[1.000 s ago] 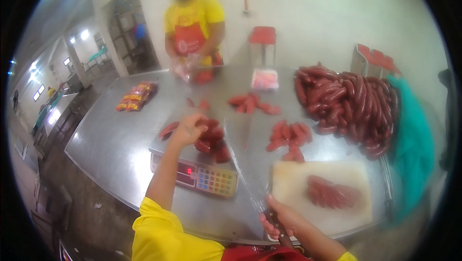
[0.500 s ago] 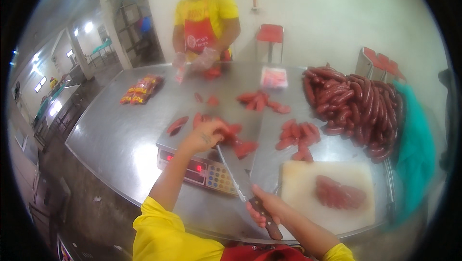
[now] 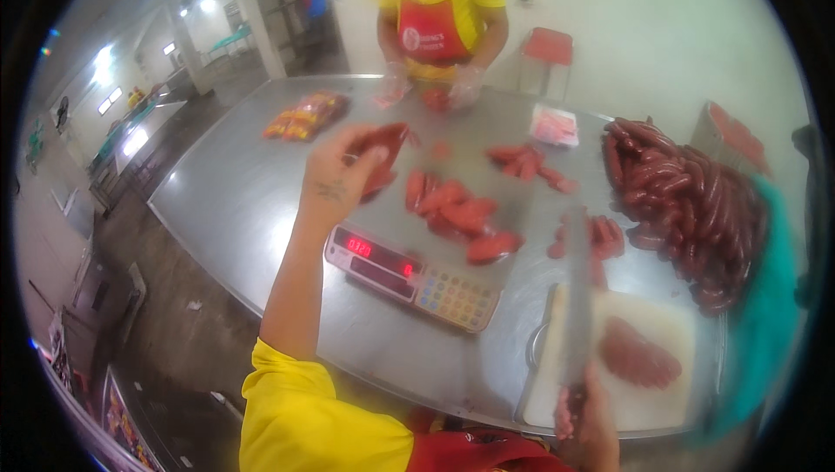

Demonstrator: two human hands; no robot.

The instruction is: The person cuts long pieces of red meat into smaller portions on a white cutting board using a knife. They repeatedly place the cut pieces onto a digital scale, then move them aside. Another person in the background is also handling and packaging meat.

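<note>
My left hand (image 3: 337, 172) is raised over the left side of a scale (image 3: 452, 298), fingers closed around reddish split sausage pieces (image 3: 388, 143). More sausage pieces (image 3: 459, 209) lie heaped on the scale's steel plate, right of that hand. My right hand (image 3: 591, 420) grips a large knife (image 3: 577, 298) by its handle, with the blade pointing up and away, blurred by motion. Behind the blade is a white cutting board (image 3: 557, 385) bearing a cluster of sausages (image 3: 639, 354). Small groups of cut pieces (image 3: 522, 161) rest farther back.
A big pile of dark red sausages (image 3: 678, 194) fills the table's right side beside a green cloth (image 3: 757, 298). Yellow-red packs (image 3: 306, 115) lie far left; a white-and-pink pack (image 3: 555, 126) lies far right. Opposite, a co-worker's plastic-gloved hands (image 3: 466, 85) are at a reddish item.
My left hand has lifted sausage pieces from the scale's heap. My right hand has moved right with the knife, its blade swinging upright. The view has shifted, and the co-worker's hands have parted.
</note>
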